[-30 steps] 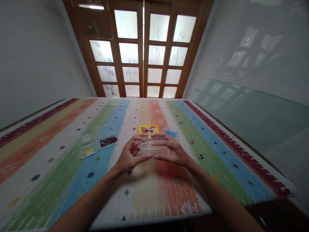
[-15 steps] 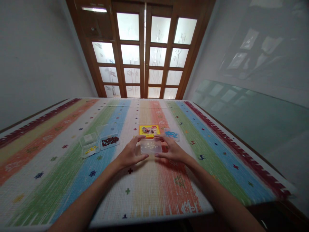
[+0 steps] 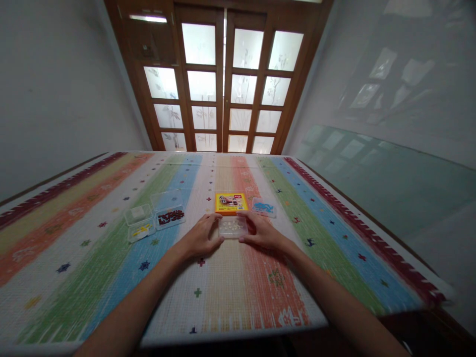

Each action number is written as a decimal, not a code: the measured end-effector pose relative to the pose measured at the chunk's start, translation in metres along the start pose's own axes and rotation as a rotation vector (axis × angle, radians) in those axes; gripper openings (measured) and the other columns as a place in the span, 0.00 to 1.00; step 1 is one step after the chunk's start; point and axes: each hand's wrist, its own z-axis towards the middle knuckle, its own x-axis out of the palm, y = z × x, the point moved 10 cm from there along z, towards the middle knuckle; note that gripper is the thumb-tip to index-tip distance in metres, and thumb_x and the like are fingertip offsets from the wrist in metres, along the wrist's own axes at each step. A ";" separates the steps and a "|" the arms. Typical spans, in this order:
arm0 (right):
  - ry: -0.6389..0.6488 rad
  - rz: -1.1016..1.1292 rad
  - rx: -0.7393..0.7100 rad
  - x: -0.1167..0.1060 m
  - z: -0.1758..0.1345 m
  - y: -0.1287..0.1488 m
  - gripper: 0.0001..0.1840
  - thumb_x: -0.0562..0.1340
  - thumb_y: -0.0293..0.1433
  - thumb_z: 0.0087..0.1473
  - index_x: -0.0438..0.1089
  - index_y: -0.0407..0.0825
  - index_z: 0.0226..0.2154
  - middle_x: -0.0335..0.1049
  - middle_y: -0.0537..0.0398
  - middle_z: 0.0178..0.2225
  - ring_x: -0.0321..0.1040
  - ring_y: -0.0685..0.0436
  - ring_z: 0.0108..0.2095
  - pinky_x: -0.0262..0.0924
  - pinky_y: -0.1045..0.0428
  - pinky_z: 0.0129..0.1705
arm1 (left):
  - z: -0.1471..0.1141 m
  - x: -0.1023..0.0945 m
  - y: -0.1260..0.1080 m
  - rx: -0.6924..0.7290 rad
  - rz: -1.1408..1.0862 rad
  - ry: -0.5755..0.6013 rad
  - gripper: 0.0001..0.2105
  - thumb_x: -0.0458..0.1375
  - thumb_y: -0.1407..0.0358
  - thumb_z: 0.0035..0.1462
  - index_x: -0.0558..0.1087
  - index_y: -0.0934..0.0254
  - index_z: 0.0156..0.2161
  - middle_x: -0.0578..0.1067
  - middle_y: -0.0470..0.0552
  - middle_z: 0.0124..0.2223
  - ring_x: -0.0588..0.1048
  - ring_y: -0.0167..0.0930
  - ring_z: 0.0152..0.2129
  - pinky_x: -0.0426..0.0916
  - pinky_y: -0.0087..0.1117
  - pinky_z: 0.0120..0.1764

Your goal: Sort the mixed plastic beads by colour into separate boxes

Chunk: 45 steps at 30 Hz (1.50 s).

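A small clear plastic box (image 3: pixel 233 227) with several small white pieces in it lies between my two hands, at the middle of the table. My left hand (image 3: pixel 203 235) grips its left side, thumb at the near corner and fingertips at the far corner. On the other side my right hand (image 3: pixel 265 232) grips the box in the same way. Just beyond it is a yellow box (image 3: pixel 231 203) with a printed picture and writing, close to the fingertips of both hands. Whether the clear box rests fully on the cloth cannot be made out.
To the left stand two open clear boxes, one with yellow pieces (image 3: pixel 141 231), one with dark red pieces (image 3: pixel 170 218). A clear box with blue pieces (image 3: pixel 264 207) sits right of the yellow box. A striped tablecloth (image 3: pixel 148 292) covers the table.
The clear box looks smaller and slightly lower between my hands, and more of the yellow box's front edge shows. Both hands have moved slightly with the clear box.
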 end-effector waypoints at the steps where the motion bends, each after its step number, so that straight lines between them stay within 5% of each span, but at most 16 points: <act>1: -0.001 -0.005 0.002 0.000 -0.001 0.000 0.40 0.74 0.33 0.44 0.64 0.51 0.59 0.69 0.42 0.56 0.67 0.34 0.55 0.60 0.36 0.59 | 0.000 0.000 0.001 0.000 0.005 0.005 0.21 0.61 0.66 0.53 0.67 0.65 0.53 0.74 0.62 0.50 0.74 0.43 0.48 0.70 0.50 0.52; 10: 0.012 -0.037 0.062 -0.002 -0.005 -0.006 0.50 0.72 0.32 0.45 0.53 0.52 0.67 0.66 0.40 0.58 0.66 0.35 0.56 0.57 0.35 0.61 | -0.001 -0.010 -0.007 0.024 0.114 0.037 0.25 0.62 0.64 0.50 0.67 0.66 0.54 0.73 0.62 0.51 0.72 0.44 0.49 0.69 0.48 0.52; 16: 0.017 -0.034 0.109 -0.001 -0.007 -0.015 0.56 0.73 0.34 0.44 0.47 0.52 0.69 0.68 0.40 0.56 0.67 0.35 0.55 0.58 0.36 0.59 | -0.001 -0.056 0.010 0.035 0.445 -0.024 0.17 0.59 0.67 0.46 0.71 0.62 0.44 0.76 0.56 0.42 0.71 0.44 0.43 0.65 0.47 0.47; 22: 0.019 -0.061 0.125 -0.001 -0.006 -0.013 0.55 0.71 0.33 0.46 0.45 0.51 0.70 0.69 0.42 0.54 0.68 0.37 0.53 0.58 0.37 0.59 | -0.016 -0.092 0.050 -0.218 0.658 0.107 0.07 0.56 0.63 0.49 0.72 0.63 0.33 0.76 0.55 0.34 0.70 0.43 0.38 0.60 0.46 0.45; 36: 0.006 -0.051 0.114 0.000 -0.006 -0.012 0.54 0.72 0.32 0.46 0.46 0.51 0.69 0.68 0.41 0.54 0.68 0.37 0.53 0.59 0.37 0.59 | -0.023 -0.083 0.075 -0.277 0.659 0.262 0.07 0.54 0.70 0.56 0.76 0.63 0.33 0.78 0.57 0.35 0.74 0.41 0.37 0.63 0.39 0.41; 45: 0.026 -0.043 0.112 -0.008 -0.007 -0.012 0.52 0.75 0.39 0.44 0.52 0.54 0.66 0.67 0.42 0.56 0.67 0.36 0.55 0.58 0.35 0.61 | -0.011 -0.083 0.052 -0.071 0.589 0.050 0.09 0.53 0.75 0.58 0.75 0.63 0.38 0.78 0.57 0.38 0.74 0.40 0.38 0.67 0.40 0.43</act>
